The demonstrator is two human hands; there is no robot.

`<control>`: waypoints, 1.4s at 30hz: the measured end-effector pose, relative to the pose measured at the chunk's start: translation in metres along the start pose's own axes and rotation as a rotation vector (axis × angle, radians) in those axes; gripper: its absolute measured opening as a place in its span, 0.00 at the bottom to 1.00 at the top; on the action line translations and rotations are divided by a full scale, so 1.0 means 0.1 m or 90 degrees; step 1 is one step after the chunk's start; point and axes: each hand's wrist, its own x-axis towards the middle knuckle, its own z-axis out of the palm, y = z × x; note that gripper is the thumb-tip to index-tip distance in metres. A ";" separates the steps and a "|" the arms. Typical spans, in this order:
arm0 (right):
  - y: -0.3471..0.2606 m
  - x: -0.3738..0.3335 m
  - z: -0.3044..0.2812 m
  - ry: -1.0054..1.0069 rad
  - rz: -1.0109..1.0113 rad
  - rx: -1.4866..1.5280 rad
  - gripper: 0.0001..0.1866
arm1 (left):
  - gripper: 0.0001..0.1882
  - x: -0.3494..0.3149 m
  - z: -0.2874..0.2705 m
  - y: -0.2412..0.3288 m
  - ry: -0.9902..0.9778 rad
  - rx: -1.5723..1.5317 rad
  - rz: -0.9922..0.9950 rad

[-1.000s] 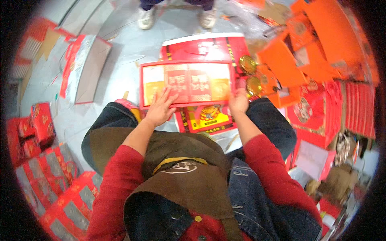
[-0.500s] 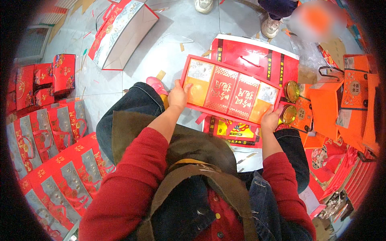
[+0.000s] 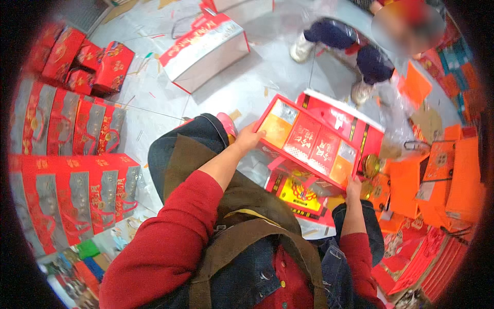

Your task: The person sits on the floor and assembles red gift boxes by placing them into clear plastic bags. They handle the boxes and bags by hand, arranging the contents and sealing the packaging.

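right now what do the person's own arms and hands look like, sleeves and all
Both arms wear long red sleeves, the left one pushed up so the forearm is bare. The left hand and right hand are bare: no gloves, and no rings or watch that can be made out. Brown apron straps cross the red buttoned top.

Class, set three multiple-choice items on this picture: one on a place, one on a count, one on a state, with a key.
1. Where is the left hand?
A. on the red tray's near-left corner
B. on the floor
C. on the orange bags

2. How many packets fill the red tray?
A. two
B. four
C. seven

3. How is the red tray?
A. flat on the floor
B. held up by both hands
C. closed with a lid

Key: A, the fingers grip that corner; B, four packets lie side by side; B, the right hand grips the other end, above the box below.
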 end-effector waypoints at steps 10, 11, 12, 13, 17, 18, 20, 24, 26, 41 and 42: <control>-2.17 -0.50 0.40 -0.011 -0.265 -0.052 0.13 | 0.26 -1.20 -1.58 1.14 0.229 -0.054 0.177; -2.42 -0.58 0.22 0.041 -0.267 -0.043 0.13 | 0.27 -1.39 -1.68 1.37 0.221 -0.091 0.216; -2.69 -0.64 0.16 0.072 -0.272 -0.026 0.13 | 0.26 -1.59 -1.90 1.56 0.203 -0.101 0.262; -3.01 -1.08 0.35 0.054 -0.305 0.026 0.12 | 0.25 -1.69 -2.14 1.52 0.195 -0.108 0.276; -3.84 -1.59 0.02 -0.033 -0.336 0.157 0.12 | 0.24 -2.01 -2.43 1.62 0.057 -0.507 0.393; -4.01 -1.72 0.25 -0.032 -0.430 0.117 0.13 | 0.24 -2.00 -2.57 1.41 -0.001 -0.582 0.301; -4.31 -1.91 0.61 0.030 -0.608 0.020 0.15 | 0.26 -1.78 -2.64 1.22 -0.071 -0.650 0.221; -4.61 -1.79 1.30 -0.067 -0.607 0.203 0.22 | 0.30 -1.62 -2.61 1.06 -0.048 -0.698 0.192; -4.79 -1.71 1.63 -0.140 -0.556 0.225 0.24 | 0.34 -1.44 -2.76 1.06 0.007 -0.708 0.185; -6.68 0.98 4.41 -0.365 -0.442 -0.088 0.29 | 0.38 0.82 -4.03 1.45 0.143 -0.620 0.143; -6.62 1.04 4.60 -0.417 -0.438 -0.076 0.27 | 0.38 0.91 -4.04 1.41 0.166 -0.615 0.137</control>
